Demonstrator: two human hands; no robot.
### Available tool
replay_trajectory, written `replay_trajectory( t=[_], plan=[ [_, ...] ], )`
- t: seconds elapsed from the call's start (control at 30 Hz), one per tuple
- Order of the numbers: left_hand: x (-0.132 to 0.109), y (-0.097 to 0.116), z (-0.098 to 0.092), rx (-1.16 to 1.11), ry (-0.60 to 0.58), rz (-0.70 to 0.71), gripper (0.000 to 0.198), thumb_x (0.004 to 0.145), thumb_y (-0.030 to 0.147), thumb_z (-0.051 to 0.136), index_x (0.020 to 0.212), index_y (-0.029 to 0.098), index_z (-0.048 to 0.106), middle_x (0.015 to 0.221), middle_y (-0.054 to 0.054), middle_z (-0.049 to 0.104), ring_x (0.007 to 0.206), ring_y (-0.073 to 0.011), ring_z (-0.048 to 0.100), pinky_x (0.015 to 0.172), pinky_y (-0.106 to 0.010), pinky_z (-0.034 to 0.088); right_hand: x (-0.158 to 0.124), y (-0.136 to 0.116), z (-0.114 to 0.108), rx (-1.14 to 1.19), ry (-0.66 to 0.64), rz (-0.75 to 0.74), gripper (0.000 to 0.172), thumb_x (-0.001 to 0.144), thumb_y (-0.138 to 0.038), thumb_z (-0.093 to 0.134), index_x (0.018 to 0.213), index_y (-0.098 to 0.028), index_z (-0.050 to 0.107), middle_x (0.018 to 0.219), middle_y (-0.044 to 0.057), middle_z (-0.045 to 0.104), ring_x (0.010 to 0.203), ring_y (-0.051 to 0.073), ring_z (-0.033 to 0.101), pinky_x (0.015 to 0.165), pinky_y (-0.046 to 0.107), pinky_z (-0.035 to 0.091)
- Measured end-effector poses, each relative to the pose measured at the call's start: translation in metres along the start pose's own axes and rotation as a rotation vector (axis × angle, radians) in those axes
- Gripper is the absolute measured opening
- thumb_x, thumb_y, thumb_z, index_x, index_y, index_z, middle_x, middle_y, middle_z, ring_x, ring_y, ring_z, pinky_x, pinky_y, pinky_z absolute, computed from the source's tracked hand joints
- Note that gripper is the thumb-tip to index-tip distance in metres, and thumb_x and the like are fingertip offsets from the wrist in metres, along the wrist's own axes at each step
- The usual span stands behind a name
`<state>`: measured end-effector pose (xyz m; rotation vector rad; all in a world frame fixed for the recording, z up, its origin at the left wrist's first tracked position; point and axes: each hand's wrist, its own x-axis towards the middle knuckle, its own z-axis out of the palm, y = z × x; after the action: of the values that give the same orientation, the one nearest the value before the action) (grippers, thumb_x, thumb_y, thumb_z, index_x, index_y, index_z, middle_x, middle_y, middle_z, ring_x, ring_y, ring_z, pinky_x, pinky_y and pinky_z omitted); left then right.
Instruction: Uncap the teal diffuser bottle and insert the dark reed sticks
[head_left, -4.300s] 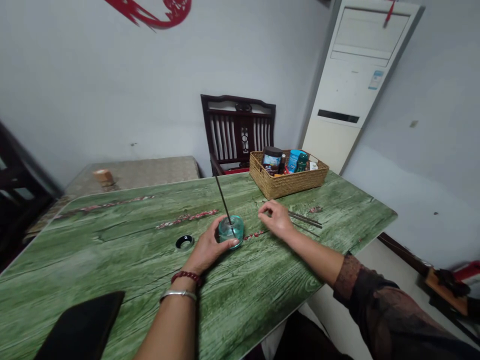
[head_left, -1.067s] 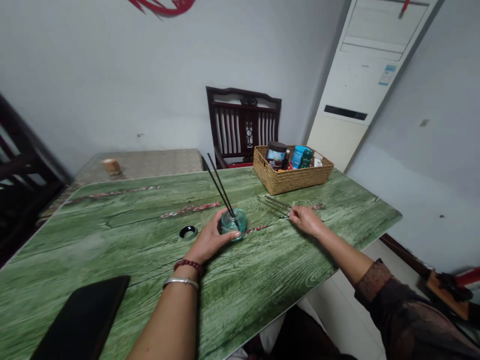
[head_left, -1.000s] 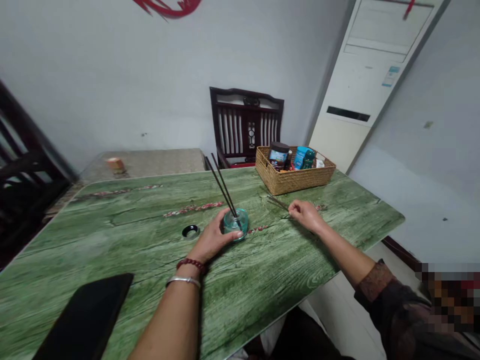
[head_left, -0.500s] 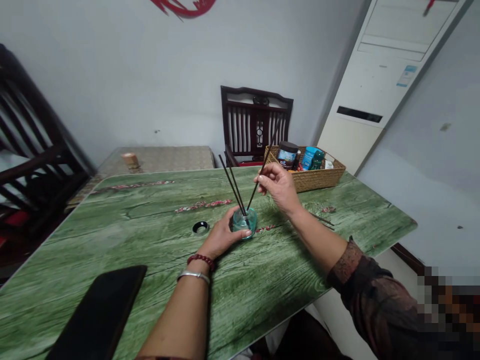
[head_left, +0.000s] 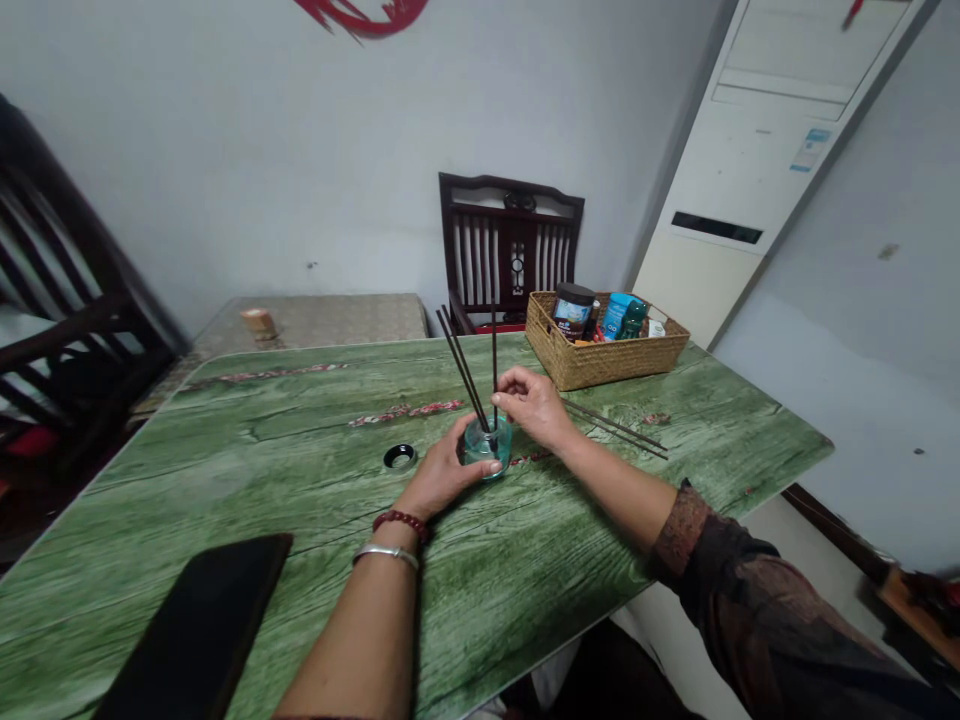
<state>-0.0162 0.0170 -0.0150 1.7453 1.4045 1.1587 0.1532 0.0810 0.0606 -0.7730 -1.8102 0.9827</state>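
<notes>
My left hand (head_left: pixel 448 467) is wrapped round a small teal glass diffuser bottle (head_left: pixel 484 462) standing on the table. Two dark reed sticks (head_left: pixel 462 365) lean leftward out of the bottle's neck. A third reed stick (head_left: pixel 494 345) stands nearly upright at the neck, pinched low down between the thumb and fingers of my right hand (head_left: pixel 531 404). Its lower end seems to be inside the bottle. To the left of the bottle lies a black ring-shaped cap (head_left: pixel 400 457). More loose reed sticks (head_left: pixel 622 432) lie on the table, to the right of my right hand.
The green wood-patterned table (head_left: pixel 315 480) bears a dark phone (head_left: pixel 199 620) at front left. A woven basket (head_left: pixel 622 362) with jars and bottles stands at back right. Beyond are a dark wooden chair (head_left: pixel 517 240) and a low surface with a small cup-like object (head_left: pixel 259 323).
My right hand has come down and left towards the bottle, sliding lower along its stick. That stick has swung from a rightward lean to nearly upright. My left hand has stayed on the bottle.
</notes>
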Motion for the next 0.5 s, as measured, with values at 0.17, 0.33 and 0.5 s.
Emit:
replay_trajectory(
  t=[0.17,0.33,0.5],
  plan=[
    [0.000,0.000,0.000,0.020,-0.010,0.004,0.086,0.066,0.053,0.080,0.138,0.016,0.051,0.130,-0.014,0.068,0.121,-0.0338,0.064,0.109,-0.051,0.046,-0.007,0.007,-0.034,-0.160,0.035,-0.014,0.015,0.077,-0.032,0.067,0.086,-0.019,0.066,0.077,-0.001,0.065,0.071,0.014,0.059,0.068,0.026,0.048],
    [0.001,-0.001,-0.001,0.033,-0.001,-0.028,0.088,0.066,0.053,0.080,0.140,0.017,0.049,0.133,-0.014,0.067,0.123,-0.0349,0.063,0.110,-0.051,0.045,-0.024,0.026,-0.108,-0.486,0.168,0.046,0.010,0.080,-0.022,0.061,0.078,-0.018,0.069,0.079,0.002,0.072,0.075,0.016,0.064,0.076,0.027,0.046],
    [0.002,-0.001,-0.002,0.030,-0.015,-0.022,0.083,0.068,0.052,0.079,0.139,0.018,0.050,0.134,-0.014,0.066,0.124,-0.0346,0.062,0.111,-0.053,0.044,-0.054,0.057,-0.151,-0.847,0.098,0.236,0.016,0.086,-0.019,0.060,0.089,-0.019,0.076,0.090,0.006,0.077,0.085,0.020,0.069,0.079,0.026,0.045]
  ],
)
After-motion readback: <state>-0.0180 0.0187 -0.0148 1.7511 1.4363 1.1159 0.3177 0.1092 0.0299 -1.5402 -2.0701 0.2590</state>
